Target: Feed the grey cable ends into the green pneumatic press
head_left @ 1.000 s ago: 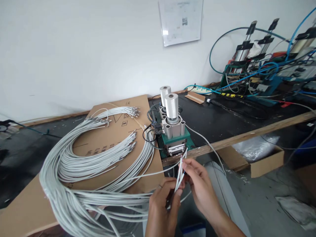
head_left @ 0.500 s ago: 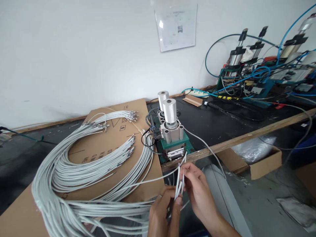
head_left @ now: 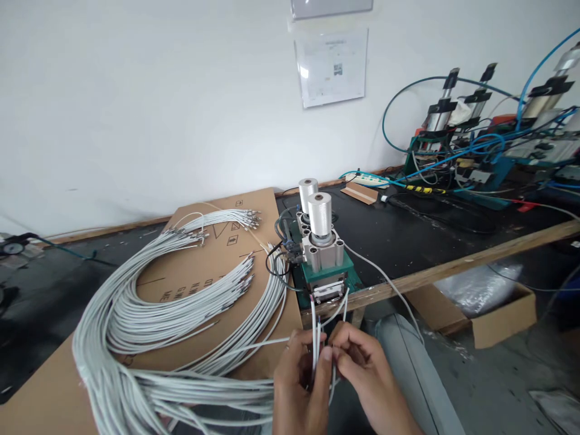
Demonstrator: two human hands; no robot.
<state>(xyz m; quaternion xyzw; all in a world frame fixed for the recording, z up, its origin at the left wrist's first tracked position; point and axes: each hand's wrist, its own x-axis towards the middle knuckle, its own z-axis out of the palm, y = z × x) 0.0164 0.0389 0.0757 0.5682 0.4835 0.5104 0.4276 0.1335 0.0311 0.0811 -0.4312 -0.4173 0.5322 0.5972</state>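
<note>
Just in front of a small pneumatic press [head_left: 322, 254] with two knurled silver cylinders, both my hands are close together. My left hand [head_left: 301, 380] is closed around a few white cables [head_left: 315, 329], their ends pointing up past the thumb toward the press. Beside it, my right hand [head_left: 362, 365] pinches with thumb and forefinger at a white cable; the exact pinch point is mostly hidden by the fingers. Other white strands pass behind the hands. To the left, a large curved bundle of white cables [head_left: 109, 308] lies over cardboard [head_left: 190, 278].
More pneumatic machines [head_left: 446, 115] with blue hoses stand at the right back of the black bench [head_left: 385, 229]. A power strip [head_left: 367, 179] lies along the wall. Below the bench edge is an open carton [head_left: 502, 317] with clear plastic.
The view has shifted, so the bench sits a little lower and further right. My right hand has come down beside my left thumb, and the held cables stand more upright.
</note>
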